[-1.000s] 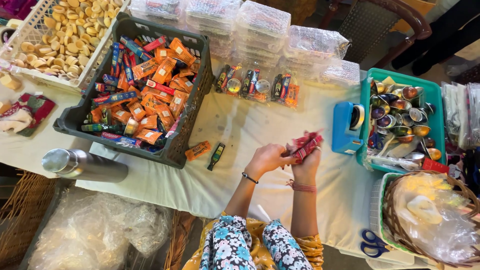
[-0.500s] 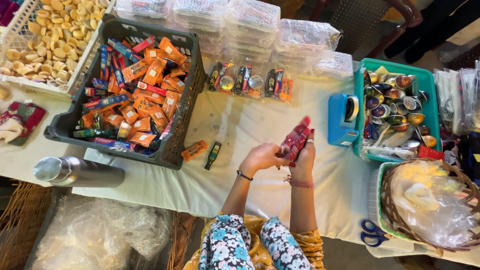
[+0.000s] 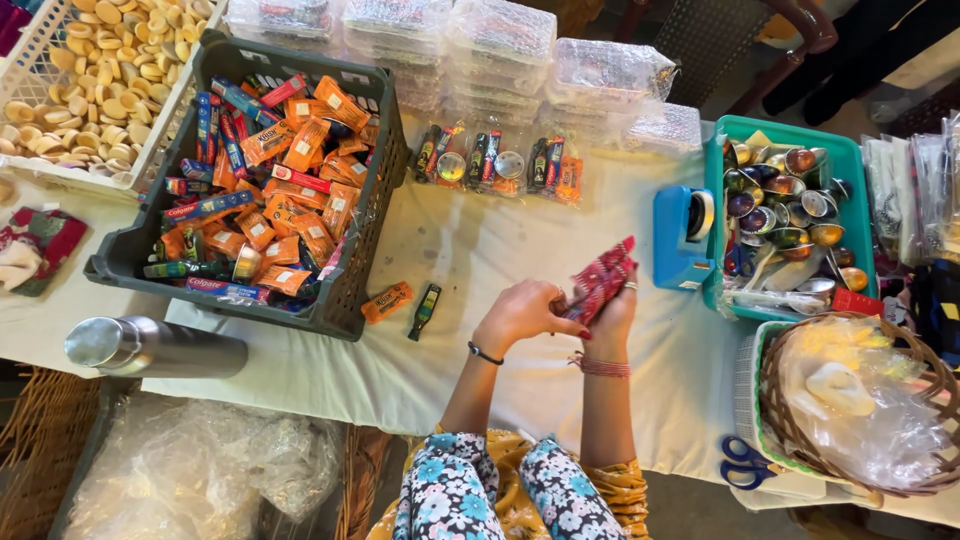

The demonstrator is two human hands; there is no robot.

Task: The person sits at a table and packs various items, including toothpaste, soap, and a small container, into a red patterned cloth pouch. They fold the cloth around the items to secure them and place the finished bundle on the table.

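**Both hands closed on a stack of red sachets, centre of frame**

Presently, head view. Left hand (image 3: 522, 315) and right hand (image 3: 612, 318) meet just right of centre, above the white tablecloth (image 3: 500, 250). Between them: a fanned bundle of red patterned sachets (image 3: 603, 280), tilted up toward the upper right. Right hand is wrapped round the bundle's lower part from behind, fingers closed on it; left-hand fingertips pinch its lower left edge. Left wrist carries a thin dark band, right wrist a red thread bracelet.

Left of the hands, lying loose on the cloth: a small orange packet (image 3: 386, 302) and just beside it a small dark green sachet (image 3: 425, 310). Both sit close to the near corner of a dark plastic crate (image 3: 355, 290), upper left, filled with orange packets and small toothpaste boxes.

Right of the hands: a blue tape dispenser (image 3: 682, 240), touching a teal tub (image 3: 852, 170) of shiny round tins. Lower right: a wicker basket (image 3: 790, 420) with crumpled clear plastic, and blue-handled scissors (image 3: 742, 462) at the table edge.

Top centre: stacked clear bagged kits (image 3: 500, 40). Lower left: a steel flask (image 3: 150, 347) on its side.
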